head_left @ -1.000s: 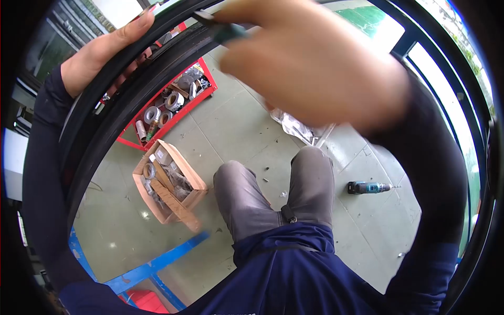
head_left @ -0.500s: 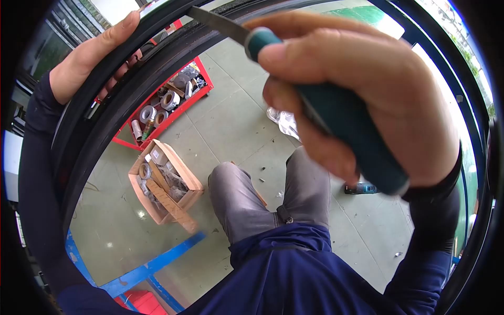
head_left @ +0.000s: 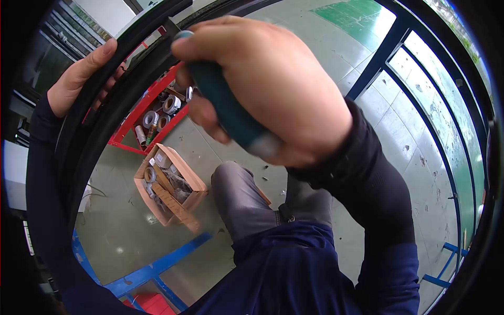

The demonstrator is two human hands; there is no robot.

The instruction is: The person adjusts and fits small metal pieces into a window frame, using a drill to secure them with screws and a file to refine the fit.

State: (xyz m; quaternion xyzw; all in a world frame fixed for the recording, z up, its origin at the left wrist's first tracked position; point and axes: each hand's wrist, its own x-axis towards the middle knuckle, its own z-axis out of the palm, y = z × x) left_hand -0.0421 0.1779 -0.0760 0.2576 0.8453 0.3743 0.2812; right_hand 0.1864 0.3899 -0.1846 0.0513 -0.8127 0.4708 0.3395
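Has shifted leftward along the black frame (head_left: 139, 35) with the green-handled knife (head_left: 224, 105) clenched in the right hand (head_left: 278, 86), blade (head_left: 171, 27) up-left at the edge; curls the left hand (head_left: 77, 80) lower round the curved length.

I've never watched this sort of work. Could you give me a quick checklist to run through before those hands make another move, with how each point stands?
1. Left hand gripping the black frame: ok, thumb on one side, fingers on the other.
2. Right hand closed around the tool's teal handle: ok.
3. Left hand clear of the blade: ok, there is a visible gap.
4. Blade tip touching the frame: cannot tell; it is right by it, but contact is unclear.
5. Nothing jutting from the cardboard box: not ok, a flat brown strip pokes over its rim.
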